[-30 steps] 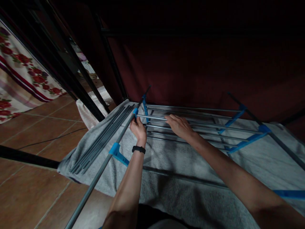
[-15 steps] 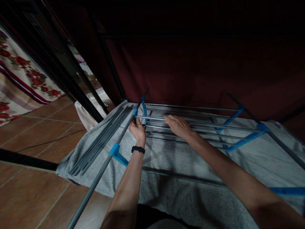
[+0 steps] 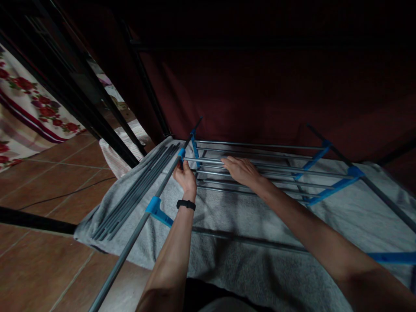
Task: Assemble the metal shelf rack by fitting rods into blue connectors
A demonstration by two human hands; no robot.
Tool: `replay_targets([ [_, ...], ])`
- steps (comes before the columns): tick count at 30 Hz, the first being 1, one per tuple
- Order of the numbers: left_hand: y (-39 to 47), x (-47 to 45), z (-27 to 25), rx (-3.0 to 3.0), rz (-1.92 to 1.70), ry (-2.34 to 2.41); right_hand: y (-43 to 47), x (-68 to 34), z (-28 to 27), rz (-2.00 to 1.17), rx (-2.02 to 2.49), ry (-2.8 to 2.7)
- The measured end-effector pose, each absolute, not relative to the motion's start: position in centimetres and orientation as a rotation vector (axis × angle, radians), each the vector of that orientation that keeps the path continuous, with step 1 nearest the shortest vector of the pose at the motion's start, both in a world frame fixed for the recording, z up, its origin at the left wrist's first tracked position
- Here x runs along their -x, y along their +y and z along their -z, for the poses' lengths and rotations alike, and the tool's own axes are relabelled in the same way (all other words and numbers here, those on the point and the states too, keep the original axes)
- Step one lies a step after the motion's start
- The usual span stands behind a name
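Note:
A partly assembled rack of grey metal tubes and blue plastic brackets lies across a grey blanket (image 3: 227, 268). My left hand (image 3: 186, 178), with a black band at the wrist, is closed on a blue bracket (image 3: 182, 153) on the long left tube (image 3: 130, 245); some of its fingers are hidden behind the bracket. To the right of it, my right hand (image 3: 240, 170) wraps over a thin metal rod (image 3: 208, 160), whose left end meets that bracket. The rod's other end reaches the long blue bracket (image 3: 338, 190) on the right side.
Several loose grey tubes (image 3: 136, 195) lie side by side at the blanket's left. Another blue bracket (image 3: 157, 210) sits nearer on the left tube. Black metal frame posts (image 3: 110, 125) stand at the left over a tiled floor (image 3: 35, 260). Dark red fabric (image 3: 253, 91) hangs behind.
Both hands keep their hold on the bracket and the rod. The whole scene has shifted slightly left in view; otherwise little differs.

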State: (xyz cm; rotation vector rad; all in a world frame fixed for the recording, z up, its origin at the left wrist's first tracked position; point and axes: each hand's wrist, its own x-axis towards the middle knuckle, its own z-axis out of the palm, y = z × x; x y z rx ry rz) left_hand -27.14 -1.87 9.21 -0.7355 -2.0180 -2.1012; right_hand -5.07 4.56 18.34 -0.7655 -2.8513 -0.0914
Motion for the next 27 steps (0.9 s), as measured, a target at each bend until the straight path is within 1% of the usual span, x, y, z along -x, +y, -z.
replay_targets([
  [19,-1.60,27.30,-9.73,0.741,2.174,-1.958,4.76,4.92,-17.79,0.091,0.735,-2.813],
  [27,-1.86,27.35,-9.91,0.758,2.204,-1.960,4.96,4.99,-18.23,-0.017,0.762,-2.810],
])
